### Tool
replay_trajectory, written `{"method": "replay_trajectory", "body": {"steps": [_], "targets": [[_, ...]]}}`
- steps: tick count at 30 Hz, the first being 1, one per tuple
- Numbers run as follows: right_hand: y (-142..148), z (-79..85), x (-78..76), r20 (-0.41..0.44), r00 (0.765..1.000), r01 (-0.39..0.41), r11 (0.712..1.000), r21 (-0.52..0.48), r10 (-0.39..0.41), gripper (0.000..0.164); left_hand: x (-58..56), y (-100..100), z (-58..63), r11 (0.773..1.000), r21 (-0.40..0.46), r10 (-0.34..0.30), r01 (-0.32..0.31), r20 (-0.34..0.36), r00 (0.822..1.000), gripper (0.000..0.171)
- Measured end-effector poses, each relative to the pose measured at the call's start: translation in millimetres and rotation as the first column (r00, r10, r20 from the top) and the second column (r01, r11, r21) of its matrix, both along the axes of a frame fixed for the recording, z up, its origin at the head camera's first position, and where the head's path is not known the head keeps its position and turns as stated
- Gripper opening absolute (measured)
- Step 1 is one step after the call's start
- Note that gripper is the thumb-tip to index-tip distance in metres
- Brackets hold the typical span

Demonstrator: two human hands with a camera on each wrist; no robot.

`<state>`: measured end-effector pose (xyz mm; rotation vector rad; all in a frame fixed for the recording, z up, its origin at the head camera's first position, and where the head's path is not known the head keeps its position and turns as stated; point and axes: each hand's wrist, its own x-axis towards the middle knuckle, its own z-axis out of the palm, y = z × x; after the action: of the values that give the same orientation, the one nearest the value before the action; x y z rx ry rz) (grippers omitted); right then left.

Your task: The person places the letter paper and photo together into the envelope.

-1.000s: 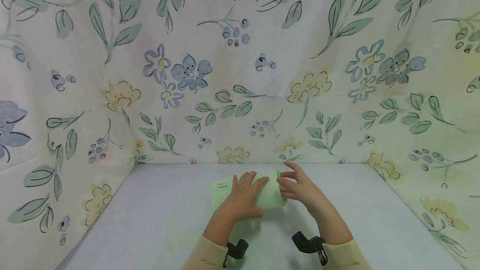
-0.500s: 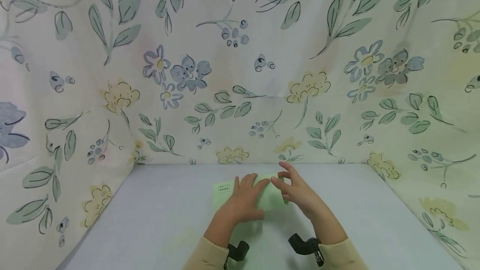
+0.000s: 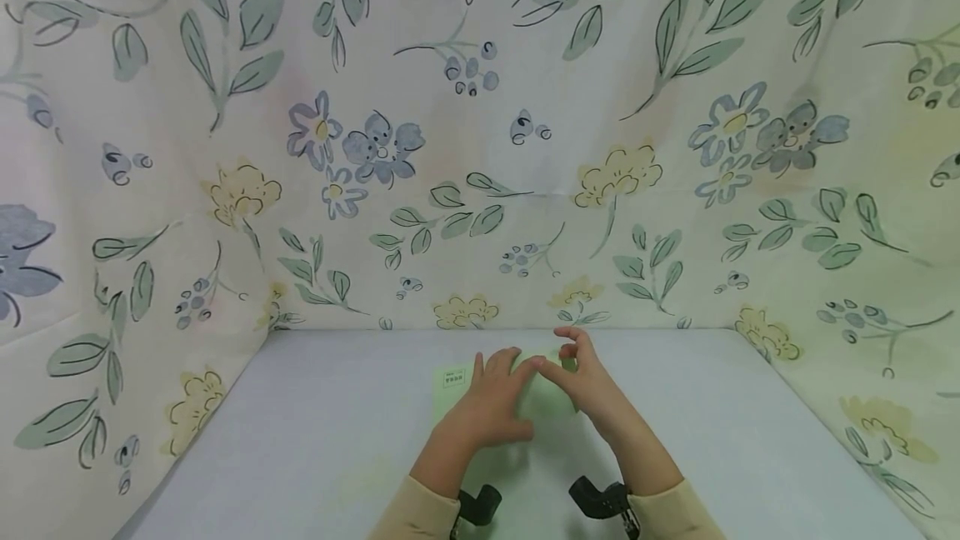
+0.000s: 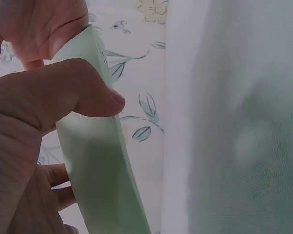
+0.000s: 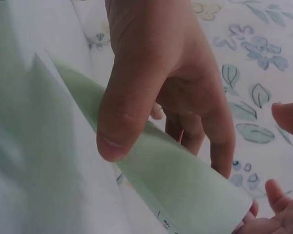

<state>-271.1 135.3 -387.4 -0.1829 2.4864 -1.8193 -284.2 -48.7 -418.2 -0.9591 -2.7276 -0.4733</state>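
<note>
A pale green paper piece (image 3: 448,394) with a small printed label (image 3: 454,377) is held over the far middle of the table. My left hand (image 3: 491,407) grips it, its thumb (image 4: 100,95) across the near face and other fingers behind. At the right end my right hand (image 3: 583,373) pinches the same paper, thumb (image 5: 117,139) in front and fingers behind. In the right wrist view the paper (image 5: 185,180) shows two edges parting at one end. The left wrist view shows its narrow edge beside my left thumb. My hands overlap part of it in the head view.
The white table (image 3: 315,432) stretches out on both sides of my forearms. A flowered cloth (image 3: 480,257) rises behind it and along both sides. Black wrist cameras (image 3: 600,497) stick out from both beige sleeves.
My right hand has moved a little left along the paper, and its thumb now comes close to my left hand's fingers. The paper and left hand have shifted slightly right.
</note>
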Motion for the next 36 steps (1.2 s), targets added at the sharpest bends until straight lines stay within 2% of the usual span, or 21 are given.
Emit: {"method": "replay_trajectory", "body": {"steps": [10,17,25,29,32,36], "targets": [[-3.4,-3.9,-3.3,-0.106,0.994,-0.03,0.999,0.038,0.034,0.07,-1.1,-0.3,-0.1,0.999,0.028,-0.025,0.026,-0.034,0.999,0.082],[-5.8,-6.1,-2.4,-0.223,0.973,-0.039,0.996,0.085,0.057,0.073,-2.0,3.2,-0.6,0.999,0.047,-0.027,0.027,-0.003,1.0,0.083],[-1.7,-12.3,-4.2,-0.251,0.959,-0.113,0.99,0.09,0.132,0.073,-1.9,4.4,-1.0,0.999,0.039,-0.037,0.037,0.004,0.999,0.086],[4.9,-11.0,-6.6,-0.231,0.96,-0.133,0.984,0.117,0.157,0.07,-2.8,3.6,-3.2,0.999,0.014,-0.03,0.03,-0.009,1.0,0.083],[14.6,-6.8,-7.2,-0.199,0.974,-0.075,0.981,0.181,0.111,0.063,-4.0,0.3,-6.5,1.0,-0.028,-0.008,0.008,-0.009,1.0,0.082],[31.3,3.2,-5.3,-0.188,0.982,0.063,0.958,0.279,-0.01,0.058,-6.8,-7.4,-13.0,0.997,-0.071,0.03,-0.029,0.018,0.999,0.084]]}}
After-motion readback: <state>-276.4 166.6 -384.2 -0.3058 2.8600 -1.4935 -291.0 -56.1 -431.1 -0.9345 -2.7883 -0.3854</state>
